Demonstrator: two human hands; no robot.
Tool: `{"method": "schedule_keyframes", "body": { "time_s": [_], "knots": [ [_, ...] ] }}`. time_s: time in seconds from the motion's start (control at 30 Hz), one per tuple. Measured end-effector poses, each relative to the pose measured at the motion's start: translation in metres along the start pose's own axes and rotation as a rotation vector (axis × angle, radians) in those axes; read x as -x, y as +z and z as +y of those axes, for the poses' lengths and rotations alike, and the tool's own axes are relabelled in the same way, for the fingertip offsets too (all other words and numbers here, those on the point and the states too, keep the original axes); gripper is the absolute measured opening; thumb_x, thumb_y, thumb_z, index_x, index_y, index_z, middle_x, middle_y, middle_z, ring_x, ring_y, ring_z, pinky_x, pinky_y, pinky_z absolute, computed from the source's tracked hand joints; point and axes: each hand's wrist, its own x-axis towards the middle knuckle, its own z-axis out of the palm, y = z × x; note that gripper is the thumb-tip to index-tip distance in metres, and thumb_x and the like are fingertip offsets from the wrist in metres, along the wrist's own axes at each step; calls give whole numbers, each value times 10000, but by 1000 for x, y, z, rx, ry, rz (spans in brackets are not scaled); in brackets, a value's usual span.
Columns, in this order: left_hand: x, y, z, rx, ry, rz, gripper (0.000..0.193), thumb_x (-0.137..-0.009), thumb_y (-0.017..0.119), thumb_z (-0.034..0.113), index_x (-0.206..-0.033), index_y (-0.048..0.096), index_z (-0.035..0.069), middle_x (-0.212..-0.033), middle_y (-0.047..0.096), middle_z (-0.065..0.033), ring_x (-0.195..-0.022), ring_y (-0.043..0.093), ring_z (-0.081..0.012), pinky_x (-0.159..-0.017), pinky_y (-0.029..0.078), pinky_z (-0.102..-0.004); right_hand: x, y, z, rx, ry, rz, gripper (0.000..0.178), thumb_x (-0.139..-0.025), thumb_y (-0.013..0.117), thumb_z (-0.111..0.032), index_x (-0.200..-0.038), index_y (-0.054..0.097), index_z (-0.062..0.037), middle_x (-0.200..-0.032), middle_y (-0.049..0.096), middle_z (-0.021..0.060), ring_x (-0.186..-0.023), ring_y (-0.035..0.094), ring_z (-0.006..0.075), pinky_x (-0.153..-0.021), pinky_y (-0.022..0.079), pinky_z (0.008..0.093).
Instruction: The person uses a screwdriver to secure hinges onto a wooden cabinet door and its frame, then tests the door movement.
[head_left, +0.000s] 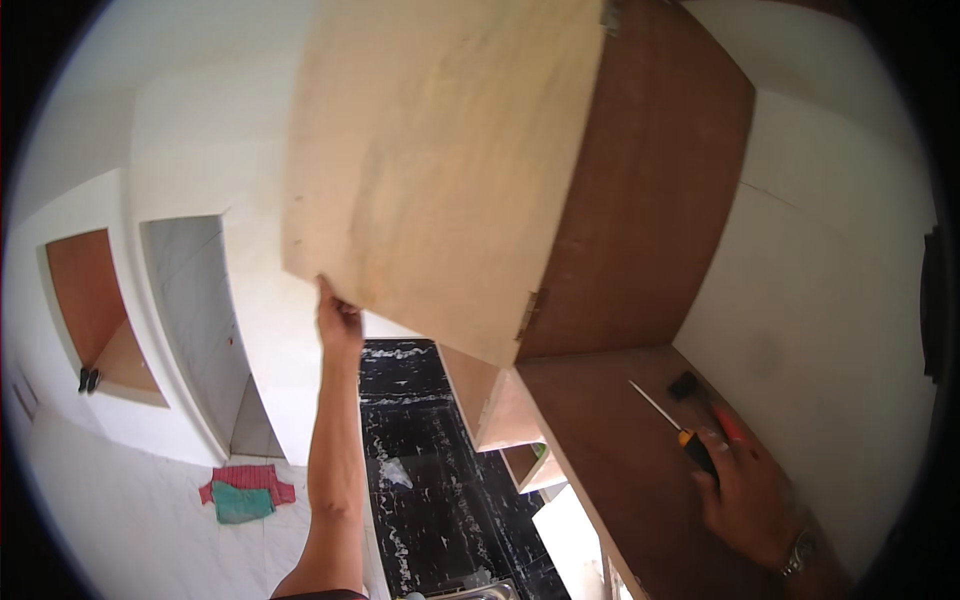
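Note:
My left hand (340,322) grips the lower edge of a pale plywood cabinet door (450,170), its fingers curled near the bottom left corner. The door stands swung out, joined by a hinge (528,312) to the brown cabinet side (650,190). Low on the right, my right hand (752,500) closes round the black and yellow handle of a screwdriver (690,440). Its thin shaft points away, over the brown cabinet floor (590,440). Just beyond my fingers lies a hammer (684,386) with a black head and a red handle, partly hidden by the hand.
Below is a black marbled countertop (430,460) with a sink rim (490,592) at the bottom. Open lower shelving (510,420) hangs beneath the cabinet. Red and green cloths (245,495) lie on the white floor at left, by a doorway (190,320) and a wall niche (105,310).

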Motion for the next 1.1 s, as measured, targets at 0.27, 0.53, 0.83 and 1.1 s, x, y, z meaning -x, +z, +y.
{"method": "schedule_keyframes", "body": {
  "time_s": [0.27, 0.53, 0.83, 1.1],
  "knots": [
    [119, 28, 96, -57, 212, 134, 222, -998, 687, 297, -1060, 630, 92, -779, 568, 55, -559, 412, -24, -448, 340, -185, 47, -22, 11, -100, 34, -88, 518, -954, 615, -190, -1434, 485, -47, -1090, 600, 229, -775, 659, 373, -624, 538, 442],
    [218, 43, 137, -297, 395, 169, 221, -943, 763, 266, -1023, 651, 92, -673, 363, 81, -588, 313, -47, -509, 292, -213, 85, -10, 41, -311, 94, -148, 515, -962, 600, -186, -1430, 471, -13, -1170, 595, 281, -891, 669, 434, -773, 557, 503],
    [264, 87, 155, -233, 521, 320, 340, -996, 693, 314, -780, 539, 100, -651, 326, 53, -543, 315, -64, -475, 310, -218, 124, -3, 50, -231, 222, -96, 462, -990, 620, -168, -1434, 523, -82, -1269, 604, 265, -1216, 590, 394, -987, 500, 459],
    [261, 76, 167, -222, 540, 259, 425, -1024, 642, 345, -720, 450, 118, -644, 352, 34, -553, 341, -75, -473, 326, -226, 106, 9, 48, -349, 250, -82, 574, -916, 689, -216, -1415, 522, 13, -1181, 663, 275, -1022, 648, 451, -951, 500, 540]
  ]
}}
